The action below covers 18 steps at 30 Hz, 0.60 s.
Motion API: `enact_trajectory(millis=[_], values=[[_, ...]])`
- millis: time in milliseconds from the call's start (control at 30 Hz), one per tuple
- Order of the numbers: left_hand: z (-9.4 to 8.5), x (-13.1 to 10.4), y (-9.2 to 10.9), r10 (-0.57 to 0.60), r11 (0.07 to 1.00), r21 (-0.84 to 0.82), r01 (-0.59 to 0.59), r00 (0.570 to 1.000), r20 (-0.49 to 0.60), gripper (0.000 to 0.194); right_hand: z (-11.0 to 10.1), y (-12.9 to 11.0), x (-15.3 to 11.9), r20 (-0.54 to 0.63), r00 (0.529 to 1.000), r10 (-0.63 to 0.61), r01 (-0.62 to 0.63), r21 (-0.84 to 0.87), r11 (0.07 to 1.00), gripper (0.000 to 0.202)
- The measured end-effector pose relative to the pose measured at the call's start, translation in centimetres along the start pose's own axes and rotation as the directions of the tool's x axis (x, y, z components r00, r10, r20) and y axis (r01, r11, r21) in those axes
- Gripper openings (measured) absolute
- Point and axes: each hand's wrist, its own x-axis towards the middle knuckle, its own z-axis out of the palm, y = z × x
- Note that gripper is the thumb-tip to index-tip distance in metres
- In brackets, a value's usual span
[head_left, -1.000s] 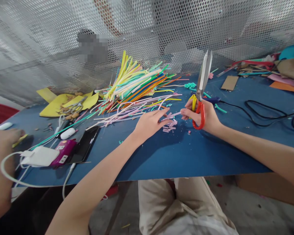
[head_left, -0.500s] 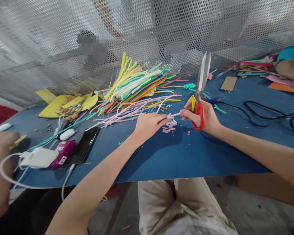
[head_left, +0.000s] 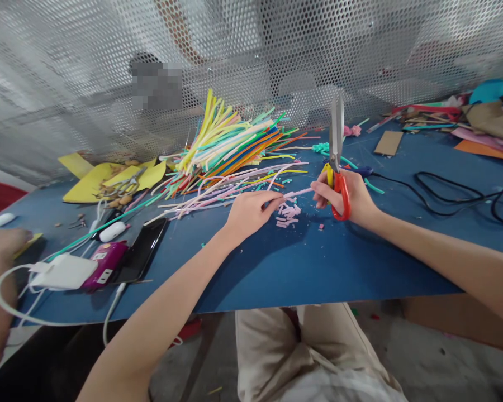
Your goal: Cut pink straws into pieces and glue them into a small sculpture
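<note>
A lilac pipe cleaner point(head_left: 299, 191) stretches between my two hands, a little above the blue table. My left hand point(head_left: 249, 213) pinches its left end between thumb and fingers. At its other end, the thumb and fingertips of my right hand point(head_left: 356, 192) are closed on it. Scissors point(head_left: 336, 131) with red and yellow handles also hang in my right hand, their blades pointing up and nearly together. Short lilac cut pieces point(head_left: 288, 213) lie in a small heap below the pipe cleaner.
Behind my left hand lies a pile of coloured pipe cleaners point(head_left: 235, 142). A phone point(head_left: 145, 251), a purple power block point(head_left: 105, 265) and white cables sit left, near another person's arm point(head_left: 0, 268). Right are a black cable point(head_left: 436, 206) and cardboard piece point(head_left: 389, 143). A perforated metal screen point(head_left: 243, 50) stands behind.
More of the lilac pipe cleaner shows between my hands, which are slightly farther apart. The scissors' blades have tipped left and come closer together.
</note>
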Motion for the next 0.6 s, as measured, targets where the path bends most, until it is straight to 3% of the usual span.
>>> enact_trajectory(millis=[233, 467, 600], values=[[-0.4, 0.4, -0.1, 0.004, 1.000, -0.023, -0.004, 1.000, -0.006, 0.025, -2.4, 0.1, 1.3, -0.120, 0.992, -0.040, 0.042, 0.014, 0.999, 0.035], [-0.3, -0.1, 0.8, 0.155, 0.985, -0.100, -0.139, 0.972, 0.175, 0.024, -4.1, 1.5, 3.2, -0.271, 0.963, 0.000, 0.039, 0.139, 0.990, 0.028], [0.0, -0.1, 0.6, 0.181, 0.983, -0.068, -0.168, 0.942, 0.282, 0.020, -7.4, 1.4, 4.7, -0.277, 0.961, -0.019, 0.007, -0.047, 0.999, 0.029]])
